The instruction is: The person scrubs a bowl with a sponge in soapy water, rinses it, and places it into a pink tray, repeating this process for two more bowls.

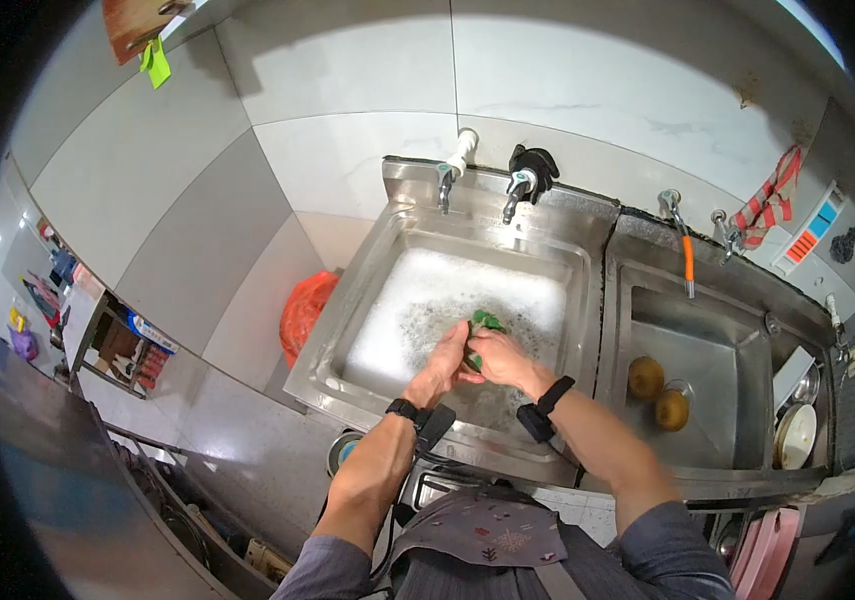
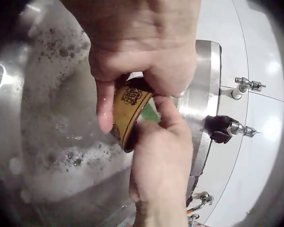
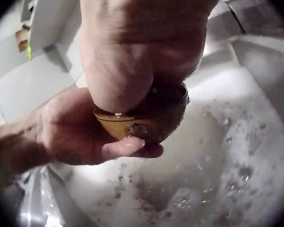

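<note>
From afar I have the left hand (image 1: 440,365) gripping the yellow bowl (image 2: 128,109) — likely rigid, slippery, best cradled underneath — and the right hand (image 1: 505,358) (partly inside) holding green material (image 1: 488,320)

Smooth, glossy bowl (image 2: 130,105); shiny metal sink (image 1: 587,300); glossy wall tiles (image 1: 357,60).

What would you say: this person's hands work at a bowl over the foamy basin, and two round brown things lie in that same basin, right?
Not quite: the head view shows the two round brown things in the basin to the right. The rest holds: left hand and right hand work at a bowl over the foamy basin.
</note>
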Tool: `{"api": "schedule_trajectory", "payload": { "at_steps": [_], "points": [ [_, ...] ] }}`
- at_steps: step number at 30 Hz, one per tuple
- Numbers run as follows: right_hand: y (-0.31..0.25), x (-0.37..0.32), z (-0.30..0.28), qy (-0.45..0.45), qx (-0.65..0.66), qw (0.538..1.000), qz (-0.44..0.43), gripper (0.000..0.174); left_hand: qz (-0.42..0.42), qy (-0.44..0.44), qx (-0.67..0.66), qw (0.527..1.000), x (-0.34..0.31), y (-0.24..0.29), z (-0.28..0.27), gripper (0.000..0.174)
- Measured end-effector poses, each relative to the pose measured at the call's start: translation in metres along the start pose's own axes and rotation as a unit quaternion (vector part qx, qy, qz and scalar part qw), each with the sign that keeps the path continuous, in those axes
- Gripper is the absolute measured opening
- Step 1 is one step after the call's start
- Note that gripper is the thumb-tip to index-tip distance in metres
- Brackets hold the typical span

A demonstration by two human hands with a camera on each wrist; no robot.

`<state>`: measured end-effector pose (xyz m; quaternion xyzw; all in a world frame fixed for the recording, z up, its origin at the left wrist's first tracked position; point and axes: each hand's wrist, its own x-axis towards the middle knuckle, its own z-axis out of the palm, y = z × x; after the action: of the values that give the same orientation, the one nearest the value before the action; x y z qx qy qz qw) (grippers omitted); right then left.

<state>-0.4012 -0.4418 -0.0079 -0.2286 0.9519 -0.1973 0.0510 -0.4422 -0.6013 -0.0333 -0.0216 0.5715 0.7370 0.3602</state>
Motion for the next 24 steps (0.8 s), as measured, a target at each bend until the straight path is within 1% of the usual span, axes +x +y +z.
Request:
{"api": "schedule_trajectory", "payload": {
  "at_steps": [1, 2, 3, 5, 6, 7, 8, 9, 10, 11, 12, 13, 14, 15, 16, 17, 18, 20, 21, 22, 23, 24],
  "points": [
    [-0.002, 0.003, 0.007, 0.074, 0.09, 0.993, 0.035, 0.033, 0.001, 0.001, 0.0, 1.0, 0.001, 0.001, 0.0, 0.06],
    [-0.003, 0.005, 0.014, 0.147, 0.18, 0.97, 0.071, 0.032, -0.008, 0.008, -0.007, 1.0, 0.0, -0.001, -0.001, 0.059],
    [-0.007, 0.005, 0.013, 0.147, 0.182, 0.97, 0.072, 0.032, -0.02, 0.015, -0.014, 1.0, -0.001, -0.002, -0.001, 0.059],
    [-0.015, 0.003, -0.003, 0.037, 0.33, 0.935, 0.126, 0.032, -0.022, 0.006, -0.023, 0.999, 0.0, -0.004, -0.003, 0.058],
    [-0.014, 0.003, -0.006, 0.037, 0.33, 0.935, 0.127, 0.032, -0.02, 0.0, -0.033, 0.999, 0.001, -0.003, -0.004, 0.057],
    [-0.013, 0.003, -0.009, -0.017, 0.314, 0.94, 0.132, 0.031, -0.019, 0.021, -0.025, 0.999, 0.001, -0.002, -0.003, 0.055],
    [-0.012, 0.002, -0.012, -0.071, 0.297, 0.943, 0.136, 0.031, -0.019, 0.021, -0.025, 0.999, 0.001, -0.003, -0.004, 0.055],
    [-0.012, 0.0, -0.016, -0.076, 0.282, 0.949, 0.116, 0.031, -0.014, 0.014, -0.009, 1.0, -0.008, 0.002, 0.001, 0.053],
    [-0.012, -0.001, -0.021, -0.077, 0.281, 0.95, 0.114, 0.031, -0.008, 0.009, 0.007, 1.0, -0.014, 0.008, 0.003, 0.052],
    [-0.012, -0.002, -0.027, -0.086, 0.243, 0.962, 0.094, 0.031, -0.007, 0.012, 0.007, 1.0, -0.015, 0.007, 0.003, 0.052],
    [-0.015, -0.003, -0.034, -0.095, 0.204, 0.972, 0.073, 0.033, 0.005, 0.035, 0.002, 0.999, -0.015, 0.006, 0.004, 0.045],
    [-0.019, -0.005, -0.041, -0.096, 0.203, 0.972, 0.071, 0.033, 0.016, 0.059, -0.004, 0.998, -0.015, 0.004, 0.004, 0.04],
    [-0.023, -0.007, -0.046, -0.039, 0.136, 0.981, 0.135, 0.042, 0.016, 0.06, -0.007, 0.998, -0.015, 0.005, 0.002, 0.04],
    [-0.024, -0.009, -0.048, 0.018, 0.067, 0.978, 0.197, 0.052, 0.021, 0.101, 0.05, 0.993, -0.02, 0.012, 0.001, 0.039],
    [-0.012, -0.007, -0.035, 0.015, 0.066, 0.979, 0.194, 0.052, 0.026, 0.142, 0.106, 0.984, -0.024, 0.015, -0.001, 0.041],
    [0.01, -0.002, -0.009, 0.098, 0.05, 0.968, 0.227, 0.062, 0.093, 0.158, 0.026, 0.983, 0.001, -0.009, -0.016, 0.051],
    [0.008, -0.001, -0.008, 0.183, 0.034, 0.948, 0.259, 0.072, 0.093, 0.159, 0.027, 0.983, -0.003, -0.006, -0.013, 0.051],
    [0.011, 0.002, -0.01, 0.168, 0.038, 0.948, 0.268, 0.074, 0.085, 0.179, 0.022, 0.98, -0.009, 0.002, -0.006, 0.049],
    [0.006, 0.004, -0.022, 0.052, 0.08, 0.95, 0.298, 0.07, 0.084, 0.178, 0.023, 0.98, -0.006, -0.002, -0.008, 0.049],
    [0.002, 0.005, -0.03, -0.063, 0.12, 0.937, 0.322, 0.067, 0.089, 0.184, 0.03, 0.978, -0.003, -0.006, -0.009, 0.05],
    [0.006, 0.006, -0.025, -0.062, 0.12, 0.937, 0.322, 0.067, 0.095, 0.19, 0.037, 0.976, 0.0, -0.009, -0.011, 0.052],
    [0.015, 0.01, -0.014, -0.051, 0.129, 0.935, 0.327, 0.061, 0.097, 0.19, 0.037, 0.976, 0.002, -0.013, -0.013, 0.052]
  ]
}}
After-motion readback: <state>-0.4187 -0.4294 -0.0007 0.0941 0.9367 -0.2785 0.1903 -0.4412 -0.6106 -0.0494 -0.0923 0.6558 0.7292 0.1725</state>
